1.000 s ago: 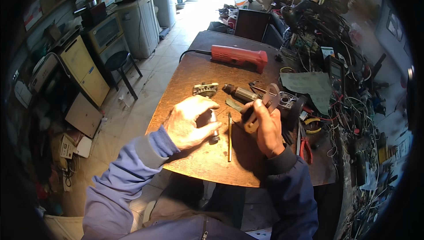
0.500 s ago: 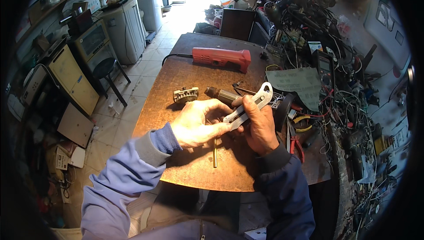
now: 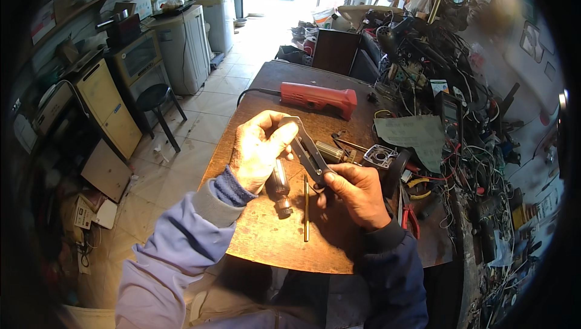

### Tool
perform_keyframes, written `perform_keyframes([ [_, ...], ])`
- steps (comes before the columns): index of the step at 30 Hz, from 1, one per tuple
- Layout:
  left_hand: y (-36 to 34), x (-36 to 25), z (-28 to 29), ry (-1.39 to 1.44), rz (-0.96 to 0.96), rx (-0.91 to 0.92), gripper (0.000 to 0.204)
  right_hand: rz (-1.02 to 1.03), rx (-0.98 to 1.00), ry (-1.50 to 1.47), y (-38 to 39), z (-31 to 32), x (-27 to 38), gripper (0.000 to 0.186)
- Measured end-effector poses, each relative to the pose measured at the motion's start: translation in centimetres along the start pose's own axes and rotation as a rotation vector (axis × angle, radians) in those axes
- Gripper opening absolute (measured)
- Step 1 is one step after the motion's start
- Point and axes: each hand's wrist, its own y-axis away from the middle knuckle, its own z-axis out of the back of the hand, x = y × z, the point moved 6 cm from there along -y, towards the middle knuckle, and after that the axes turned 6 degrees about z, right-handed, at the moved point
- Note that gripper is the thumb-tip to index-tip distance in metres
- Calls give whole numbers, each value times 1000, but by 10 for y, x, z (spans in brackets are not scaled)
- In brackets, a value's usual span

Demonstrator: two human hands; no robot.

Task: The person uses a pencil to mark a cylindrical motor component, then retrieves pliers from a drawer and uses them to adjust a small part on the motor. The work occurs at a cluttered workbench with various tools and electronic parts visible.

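While both hands (image 3: 257, 150) (image 3: 358, 195) hold a slotted bar (image 3: 309, 152), a rod (image 3: 306, 211) lies nearby.

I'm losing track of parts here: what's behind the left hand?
A dark cylindrical part shows below the left hand, against the wooden table; its upper end seems covered, and anything else directly behind the hand cannot be seen.

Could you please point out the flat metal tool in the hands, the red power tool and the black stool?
Flat metal tool (image 3: 315, 157): head view, on its middle part.
Red power tool (image 3: 316, 98): head view, on its body.
Black stool (image 3: 154, 95): head view, on its round seat.
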Motion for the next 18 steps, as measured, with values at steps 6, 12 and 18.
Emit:
perform_keyframes([
  [6, 12, 18, -31, -175, 149, 246, 26, 191, -68, 9, -4, -2, 1, 22],
  [12, 18, 33, -35, -3, 343, 255, 15, 173, 2, 80, 1, -9, 5, 19],
  [18, 15, 27, -35, -32, 315, 255, 16, 178, 8, -3, -4, -9, 3, 12],
])
